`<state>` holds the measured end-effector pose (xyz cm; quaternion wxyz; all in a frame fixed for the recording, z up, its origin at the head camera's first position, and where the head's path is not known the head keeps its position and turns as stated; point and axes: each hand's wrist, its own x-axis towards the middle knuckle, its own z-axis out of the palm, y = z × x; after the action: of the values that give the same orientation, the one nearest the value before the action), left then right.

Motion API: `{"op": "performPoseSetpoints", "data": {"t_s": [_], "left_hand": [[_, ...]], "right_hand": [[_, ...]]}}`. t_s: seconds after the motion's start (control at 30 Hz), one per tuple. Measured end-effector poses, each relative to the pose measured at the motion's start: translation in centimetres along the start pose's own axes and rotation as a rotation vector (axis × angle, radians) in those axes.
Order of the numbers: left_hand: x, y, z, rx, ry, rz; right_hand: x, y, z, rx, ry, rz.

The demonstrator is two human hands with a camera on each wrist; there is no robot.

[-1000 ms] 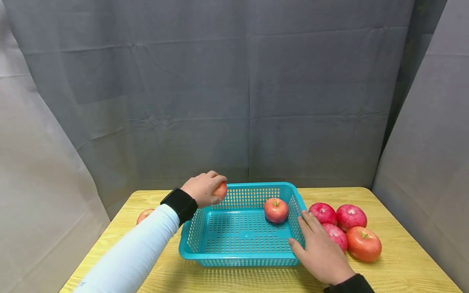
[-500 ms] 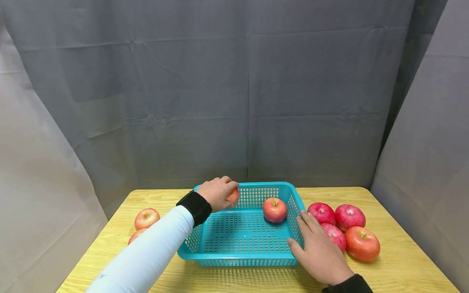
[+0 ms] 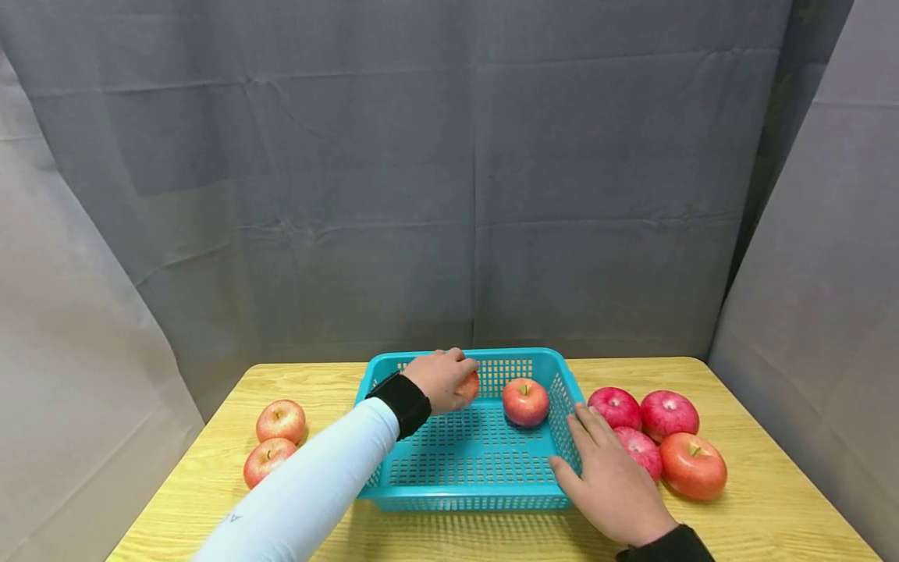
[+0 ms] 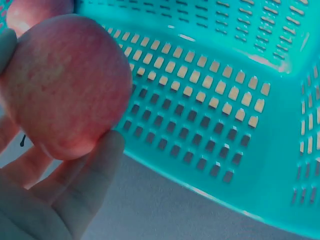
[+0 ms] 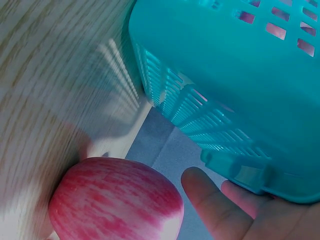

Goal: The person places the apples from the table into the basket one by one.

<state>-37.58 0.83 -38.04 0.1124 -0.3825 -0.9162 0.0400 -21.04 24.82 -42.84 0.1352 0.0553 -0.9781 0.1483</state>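
My left hand (image 3: 444,381) grips a red apple (image 4: 67,85) over the back of a turquoise plastic basket (image 3: 477,492); the hand hides most of it in the head view. Inside the basket, near its right wall, sits another red apple (image 3: 525,402). My right hand (image 3: 618,480) lies along the basket's right rim with fingers straight and holds nothing. Just right of that hand, a cluster of several apples rests on the table, including a pink-red one (image 5: 117,200) and an orange-red one (image 3: 693,467).
Two paler apples, one behind (image 3: 281,421) and one in front (image 3: 268,459), lie on the wooden table (image 3: 772,499) left of the basket, close to my left forearm. A grey cloth (image 3: 365,195) hangs behind the table, with paler cloth on both sides.
My left hand has carried its apple rightward and a little lower, from the basket's left rim to over its inside. The two left apples came into fuller view. The right hand stayed put.
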Motion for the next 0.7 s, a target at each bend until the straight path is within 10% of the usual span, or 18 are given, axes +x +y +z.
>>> {"op": "performPoseSetpoints", "data": {"t_s": [0.7], "left_hand": [[1.6,1.4,3.9,0.048,-0.019,0.014]], "right_hand": [[-0.1,-0.2,0.2,-0.014,0.009,0.006]]}}
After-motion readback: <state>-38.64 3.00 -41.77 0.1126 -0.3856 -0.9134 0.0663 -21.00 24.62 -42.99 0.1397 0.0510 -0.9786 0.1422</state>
